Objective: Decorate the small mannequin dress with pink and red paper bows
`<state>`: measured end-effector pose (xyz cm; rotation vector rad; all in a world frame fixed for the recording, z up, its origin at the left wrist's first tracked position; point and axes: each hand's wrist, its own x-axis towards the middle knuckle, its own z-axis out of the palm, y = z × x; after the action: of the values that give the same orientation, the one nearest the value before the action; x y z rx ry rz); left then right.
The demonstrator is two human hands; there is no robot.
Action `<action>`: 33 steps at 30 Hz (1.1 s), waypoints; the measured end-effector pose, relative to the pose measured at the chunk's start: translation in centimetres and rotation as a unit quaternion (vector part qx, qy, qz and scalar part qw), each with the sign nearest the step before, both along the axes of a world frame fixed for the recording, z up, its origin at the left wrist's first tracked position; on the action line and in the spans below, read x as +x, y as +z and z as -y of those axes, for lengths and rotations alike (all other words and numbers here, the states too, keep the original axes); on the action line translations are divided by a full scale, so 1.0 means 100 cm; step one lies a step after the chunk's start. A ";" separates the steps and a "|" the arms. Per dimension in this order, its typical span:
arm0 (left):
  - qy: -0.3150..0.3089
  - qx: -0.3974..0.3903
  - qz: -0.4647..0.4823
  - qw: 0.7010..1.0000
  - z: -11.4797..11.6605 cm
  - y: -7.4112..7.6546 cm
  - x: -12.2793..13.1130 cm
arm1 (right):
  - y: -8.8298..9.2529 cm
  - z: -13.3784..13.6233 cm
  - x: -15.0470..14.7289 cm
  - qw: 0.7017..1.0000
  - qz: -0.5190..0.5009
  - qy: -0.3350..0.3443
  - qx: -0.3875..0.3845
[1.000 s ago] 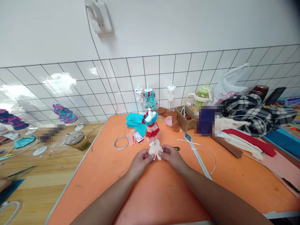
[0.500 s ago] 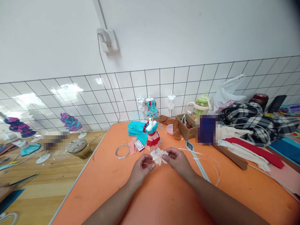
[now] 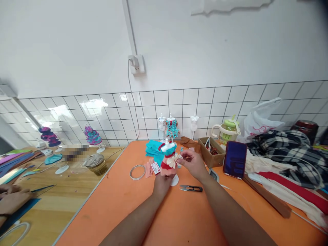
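Both hands have lifted off the near tabletop and carried the cream bow [image 3: 174, 160] forward to the small mannequin [image 3: 167, 158], which a second ago stood untouched beyond them. Right hand [image 3: 192, 164] pinches the bow between thumb and forefinger, the other fingers loosely curled, and presses it against the waist of the doll's red-and-pink ruffled skirt. Left hand [image 3: 162, 179] is closed around the lower skirt from the 6 o'clock side, steadying the figure above its white round base [image 3: 175, 180]; its fingertips are hidden behind the dress.

Forearms run in from 6 o'clock and converge at the mannequin, near the middle of the orange table [image 3: 123, 212]. Black thread snips [image 3: 191, 188] lie just at 5 o'clock of the base. At 9 o'clock sit a small red-and-white card [image 3: 155, 168] and a tape ring [image 3: 137, 172]. Folded turquoise fabric [image 3: 153, 150] lies at 11 o'clock, a cardboard box [image 3: 211, 156] and a blue phone [image 3: 235, 159] at 3 o'clock. Another person's hand [image 3: 14, 200] rests on the wooden table far at 9 o'clock.
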<state>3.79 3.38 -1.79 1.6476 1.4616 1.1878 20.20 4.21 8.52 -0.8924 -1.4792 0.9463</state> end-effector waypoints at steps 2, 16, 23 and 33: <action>-0.015 0.001 0.002 1.000 0.003 -0.001 -0.004 | 0.000 0.003 -0.002 1.000 0.001 -0.013 0.006; -0.100 0.051 -0.036 0.993 0.032 0.013 -0.001 | 0.015 0.008 0.007 0.993 -0.077 -0.086 -0.006; -0.108 0.069 -0.062 0.990 0.039 0.020 0.001 | 0.011 0.007 0.003 0.985 -0.104 -0.135 0.022; -0.093 0.092 -0.079 0.988 0.042 0.023 0.001 | 0.005 0.009 -0.004 0.978 -0.059 -0.195 0.044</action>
<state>3.85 -0.77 0.46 1.9970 1.2867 1.1370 19.82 3.31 9.00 -0.9986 -1.1777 0.6265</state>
